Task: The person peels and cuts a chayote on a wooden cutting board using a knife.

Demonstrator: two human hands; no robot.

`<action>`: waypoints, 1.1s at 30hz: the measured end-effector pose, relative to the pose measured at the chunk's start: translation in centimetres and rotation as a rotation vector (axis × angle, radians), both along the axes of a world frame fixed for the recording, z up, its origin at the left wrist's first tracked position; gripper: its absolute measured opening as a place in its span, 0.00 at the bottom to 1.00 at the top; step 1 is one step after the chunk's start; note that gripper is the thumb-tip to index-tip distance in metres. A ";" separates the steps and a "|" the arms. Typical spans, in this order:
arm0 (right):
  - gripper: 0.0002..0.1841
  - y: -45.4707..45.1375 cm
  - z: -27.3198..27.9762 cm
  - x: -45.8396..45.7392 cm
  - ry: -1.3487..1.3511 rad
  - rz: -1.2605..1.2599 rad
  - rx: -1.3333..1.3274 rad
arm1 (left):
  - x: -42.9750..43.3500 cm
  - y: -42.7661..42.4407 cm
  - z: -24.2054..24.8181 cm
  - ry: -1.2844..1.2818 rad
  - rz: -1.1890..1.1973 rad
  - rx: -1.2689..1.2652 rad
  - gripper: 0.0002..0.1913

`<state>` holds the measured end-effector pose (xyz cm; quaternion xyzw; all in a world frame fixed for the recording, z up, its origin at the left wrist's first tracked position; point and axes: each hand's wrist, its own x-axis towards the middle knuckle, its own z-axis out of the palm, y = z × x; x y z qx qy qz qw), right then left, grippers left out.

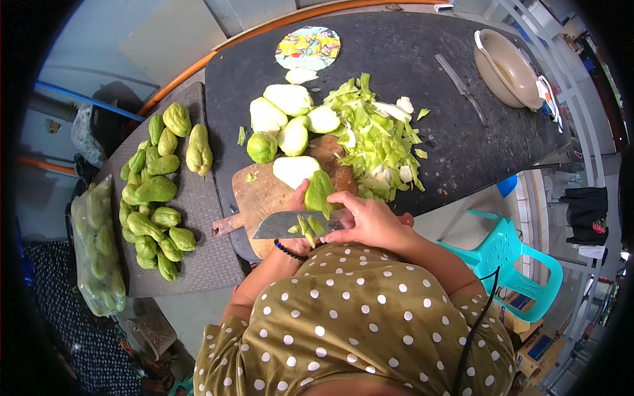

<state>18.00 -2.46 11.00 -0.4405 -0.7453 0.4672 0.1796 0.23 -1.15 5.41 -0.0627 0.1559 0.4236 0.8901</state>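
Observation:
My left hand (297,197) grips a green chayote (319,192) over the wooden cutting board (257,190). In my right hand (374,220) is a wide-bladed kitchen knife (272,225), its blade pointing left just below the chayote. Strips of green peel (308,228) lie on the flat of the blade. The knife hides part of my left hand. Just beyond the held chayote, a peeled pale chayote (294,170) rests at the board's edge. Several mostly peeled chayotes (287,100) are grouped behind the board. Right of them spreads a heap of green peelings (369,141).
Unpeeled chayotes (156,190) cover the woven-patterned surface on the left, beside a plastic bag of chayotes (99,247). On the black table (436,148) are a second knife (458,81), a beige basin (502,69) and a patterned round mat (308,48). A turquoise chair (505,257) stands at right.

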 end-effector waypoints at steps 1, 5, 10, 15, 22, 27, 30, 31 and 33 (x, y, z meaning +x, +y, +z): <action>0.42 0.1 0.0 0.0 0.032 0.013 -0.095 | -0.1 0.0 0.0 0.033 0.001 0.005 0.22; 0.42 -0.3 -0.1 -0.7 -0.017 -0.044 -0.085 | 0.1 0.1 0.5 0.047 -0.018 0.041 0.22; 0.39 0.2 -0.3 -0.5 0.061 -0.030 -0.132 | -0.1 0.0 1.1 0.208 0.052 0.051 0.23; 0.32 0.1 -2.4 0.1 0.220 -0.027 0.015 | -1.2 -0.4 -0.2 0.110 0.037 0.044 0.23; 0.49 0.6 -1.2 -0.6 0.112 -0.061 -0.236 | -0.3 -1.3 -0.5 -0.086 -0.049 0.024 0.22; 0.54 0.6 -1.4 -0.5 0.237 -0.072 -0.298 | -0.1 -1.4 0.8 -0.001 -0.158 0.054 0.23; 0.50 0.8 -2.0 -0.1 0.316 -0.045 -0.379 | -0.4 -1.4 0.6 0.040 -0.174 0.023 0.25; 0.49 0.9 -2.2 0.0 0.357 -0.036 -0.406 | -0.6 -1.5 0.1 0.063 -0.195 0.037 0.26; 0.45 1.2 -1.8 0.0 0.512 -0.077 -0.543 | -0.5 -1.5 0.1 0.126 -0.200 0.003 0.27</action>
